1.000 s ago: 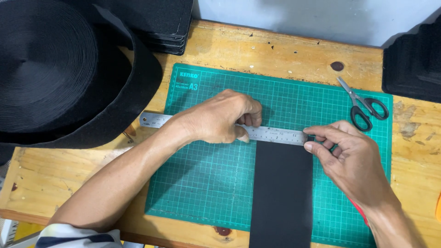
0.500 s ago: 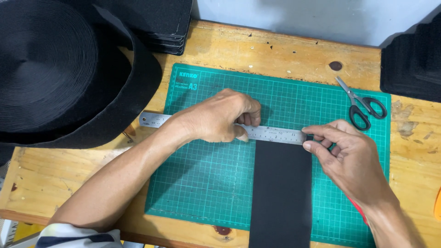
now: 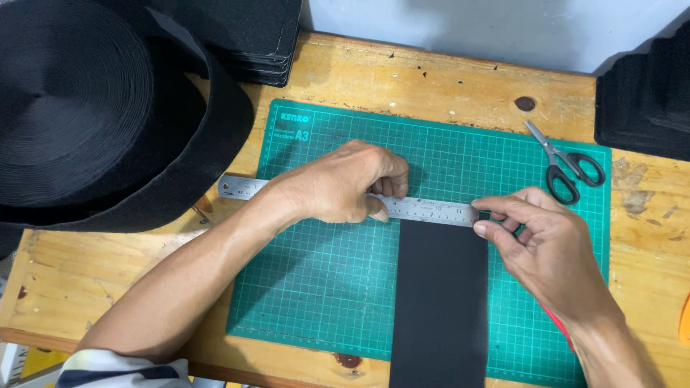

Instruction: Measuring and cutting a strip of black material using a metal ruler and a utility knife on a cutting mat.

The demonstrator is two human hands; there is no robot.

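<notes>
A steel ruler (image 3: 431, 209) lies crosswise on a green cutting mat (image 3: 323, 287). Its lower edge meets the top end of a wide black strip (image 3: 440, 309), which runs down off the mat's near edge. My left hand (image 3: 338, 188) is curled over the middle of the ruler and presses it flat. My right hand (image 3: 546, 251) has thumb and forefinger pinched at the ruler's right end, by the strip's top right corner. A thin red thing (image 3: 558, 327) shows under my right wrist; what it is I cannot tell.
Black-handled scissors (image 3: 564, 164) lie on the mat's upper right corner. A big roll of black strip (image 3: 86, 115) fills the left of the wooden table (image 3: 445, 79). Stacks of black cut pieces sit at the back (image 3: 251, 36) and at the right edge (image 3: 643, 100).
</notes>
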